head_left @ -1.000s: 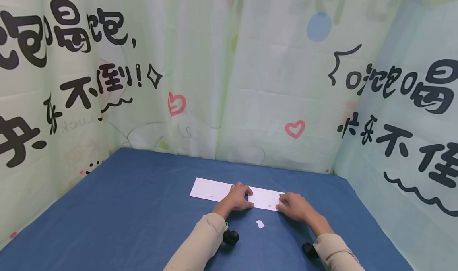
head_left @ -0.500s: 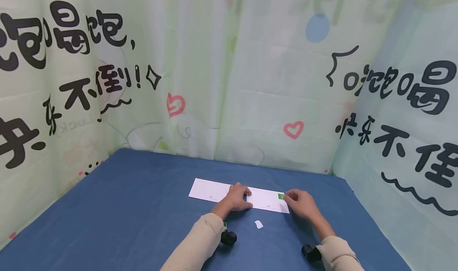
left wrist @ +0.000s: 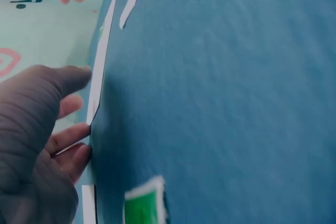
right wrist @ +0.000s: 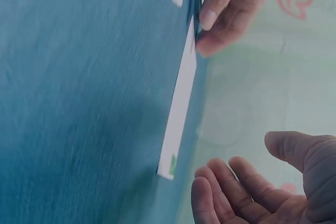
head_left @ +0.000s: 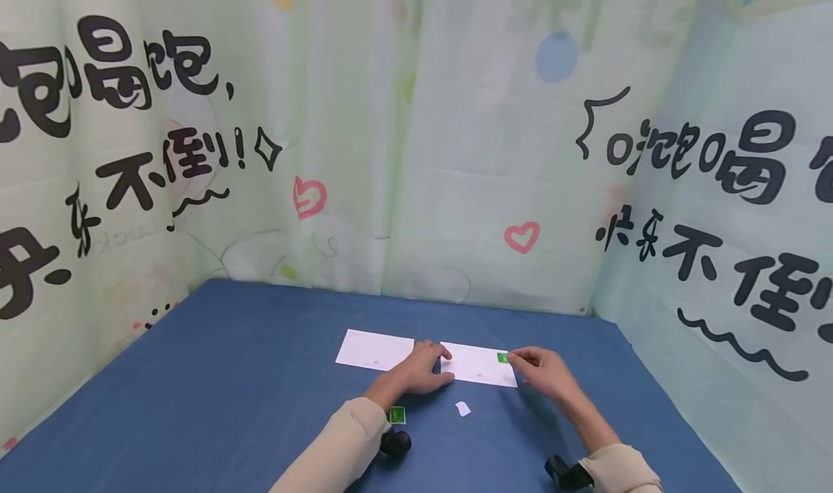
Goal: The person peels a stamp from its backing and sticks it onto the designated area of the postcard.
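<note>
Two white envelopes lie side by side on the blue table. A green stamp (head_left: pixel 502 358) sits in the top right corner of the right envelope (head_left: pixel 475 369). My right hand (head_left: pixel 543 371) is just beyond that corner; the right wrist view shows its thumb apart from its loosely bent fingers (right wrist: pixel 226 187), holding nothing. My left hand (head_left: pixel 419 371) is over the gap between the envelopes, thumb and fingers spread at the right envelope's near left edge. It overlaps the right end of the left envelope (head_left: pixel 374 350). Another green stamp (head_left: pixel 398 415) lies beside my left wrist.
A small white paper scrap (head_left: pixel 463 408) lies in front of the right envelope. Black wrist cameras (head_left: pixel 395 444) hang below both forearms. A printed curtain (head_left: pixel 455 189) encloses the back and sides of the blue table (head_left: pixel 247 392).
My right hand has drawn off the right envelope's corner, uncovering the green stamp there. My left hand has shifted slightly left, and the stamp near its wrist has come into fuller view.
</note>
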A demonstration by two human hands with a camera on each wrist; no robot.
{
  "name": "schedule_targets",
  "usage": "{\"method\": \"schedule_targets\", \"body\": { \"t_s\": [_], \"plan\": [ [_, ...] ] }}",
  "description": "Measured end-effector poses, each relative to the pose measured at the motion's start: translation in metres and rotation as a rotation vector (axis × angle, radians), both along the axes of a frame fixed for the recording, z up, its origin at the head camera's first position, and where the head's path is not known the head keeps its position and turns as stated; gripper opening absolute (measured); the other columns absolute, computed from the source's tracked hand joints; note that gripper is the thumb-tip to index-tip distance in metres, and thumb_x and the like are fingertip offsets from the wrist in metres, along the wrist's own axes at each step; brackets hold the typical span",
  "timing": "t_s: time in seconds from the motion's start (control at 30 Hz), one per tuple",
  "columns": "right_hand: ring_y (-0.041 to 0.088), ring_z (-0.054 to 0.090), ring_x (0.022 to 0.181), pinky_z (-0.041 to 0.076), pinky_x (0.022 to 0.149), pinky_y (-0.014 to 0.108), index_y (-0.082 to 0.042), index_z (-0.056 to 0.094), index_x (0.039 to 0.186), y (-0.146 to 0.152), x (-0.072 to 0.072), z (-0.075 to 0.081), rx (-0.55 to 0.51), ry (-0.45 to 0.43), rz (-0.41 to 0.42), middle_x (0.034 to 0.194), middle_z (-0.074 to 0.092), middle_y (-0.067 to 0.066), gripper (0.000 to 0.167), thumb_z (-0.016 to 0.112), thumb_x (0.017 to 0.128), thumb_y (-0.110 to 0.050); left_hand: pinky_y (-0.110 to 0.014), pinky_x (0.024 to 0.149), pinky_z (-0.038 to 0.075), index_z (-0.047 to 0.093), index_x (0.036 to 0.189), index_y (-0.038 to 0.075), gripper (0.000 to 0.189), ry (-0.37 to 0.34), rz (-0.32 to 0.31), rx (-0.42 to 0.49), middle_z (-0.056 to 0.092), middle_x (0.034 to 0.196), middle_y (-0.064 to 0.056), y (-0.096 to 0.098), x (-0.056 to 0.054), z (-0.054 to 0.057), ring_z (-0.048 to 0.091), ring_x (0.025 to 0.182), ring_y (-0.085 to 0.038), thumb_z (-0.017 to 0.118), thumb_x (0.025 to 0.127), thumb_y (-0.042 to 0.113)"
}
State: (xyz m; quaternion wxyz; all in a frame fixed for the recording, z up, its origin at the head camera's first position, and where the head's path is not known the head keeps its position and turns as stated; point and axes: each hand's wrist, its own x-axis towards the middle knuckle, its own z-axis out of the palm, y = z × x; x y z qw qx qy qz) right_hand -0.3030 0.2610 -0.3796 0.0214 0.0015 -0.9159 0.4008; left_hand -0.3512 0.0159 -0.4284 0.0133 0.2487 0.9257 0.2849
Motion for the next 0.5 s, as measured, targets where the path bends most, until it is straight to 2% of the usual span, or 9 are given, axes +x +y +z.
{"method": "schedule_targets", "body": {
  "t_s": [0.13, 0.3, 0.5],
  "plan": [
    [0.024, 0.063, 0.094, 0.054, 0.079, 0.039, 0.003, 0.067, 0.125, -0.006, 0.009, 0.002, -0.014, 0.01, 0.046, 0.111, 0.07, 0.015, 0.042, 0.064, 0.102, -0.032, -0.046, 0.113, 0.038, 0.063, 0.133, 0.01, 0.04, 0.02, -0.053, 0.008, 0.059, 0.134, -0.013, -0.006, 0.004, 0.0, 0.048, 0.134, -0.03, 0.066, 0.099, 0.031],
    [0.024, 0.066, 0.094, 0.056, 0.078, 0.038, 0.003, 0.068, 0.121, -0.016, 0.018, 0.006, -0.037, 0.042, 0.124, 0.109, 0.071, 0.015, 0.038, 0.066, 0.101, -0.028, -0.046, 0.112, 0.04, 0.061, 0.135, 0.01, 0.041, 0.048, -0.101, 0.043, 0.058, 0.137, -0.013, -0.013, 0.011, 0.0, 0.048, 0.134, -0.029, 0.065, 0.1, 0.031],
    [0.026, 0.068, 0.094, 0.056, 0.074, 0.032, 0.003, 0.07, 0.117, -0.028, 0.028, 0.009, -0.048, 0.063, 0.205, 0.106, 0.073, 0.013, 0.031, 0.066, 0.1, -0.022, -0.048, 0.111, 0.041, 0.06, 0.137, 0.01, 0.043, 0.083, -0.128, 0.074, 0.056, 0.14, -0.013, -0.017, 0.025, 0.01, 0.047, 0.134, -0.029, 0.066, 0.099, 0.03]
  ]
}}
